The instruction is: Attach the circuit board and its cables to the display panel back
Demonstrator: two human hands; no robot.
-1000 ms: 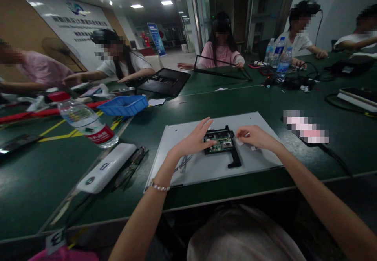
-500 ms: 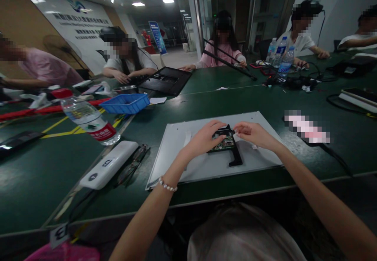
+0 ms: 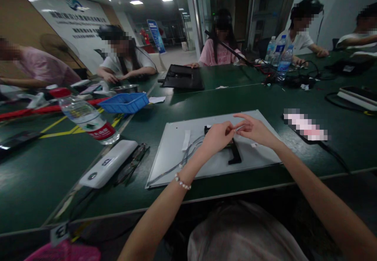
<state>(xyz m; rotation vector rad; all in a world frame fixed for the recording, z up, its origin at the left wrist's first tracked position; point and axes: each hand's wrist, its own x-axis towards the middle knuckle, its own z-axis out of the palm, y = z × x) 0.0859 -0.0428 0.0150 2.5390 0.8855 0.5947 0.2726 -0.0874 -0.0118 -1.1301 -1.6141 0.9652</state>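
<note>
My left hand point(image 3: 217, 138) is bent over a black plastic bracket point(image 3: 235, 154) and hides most of it, along with the green circuit board beside it. Its thumb and fingers are pinched together at the fingertips of my right hand point(image 3: 255, 130). The right thumb and fingers pinch at the same spot, with one finger stretched out above. Whatever small thing lies between the fingertips is too small to make out. Under both hands a light grey panel point(image 3: 167, 157) lies flat on the table. A thin grey cable point(image 3: 191, 151) runs across its left part, near a white strip point(image 3: 186, 140).
Left of the panel are glasses point(image 3: 132, 162), a white power bank point(image 3: 109, 164), a water bottle point(image 3: 88, 117) and a blue tray point(image 3: 125, 103). A phone point(image 3: 306, 126) with a cord lies on the right. Several people sit around the green table point(image 3: 250, 96).
My left hand has moved off the circuit board to the right, its fingertips now meeting the right hand's. Across the table, a person's black panel has shifted to the right.
</note>
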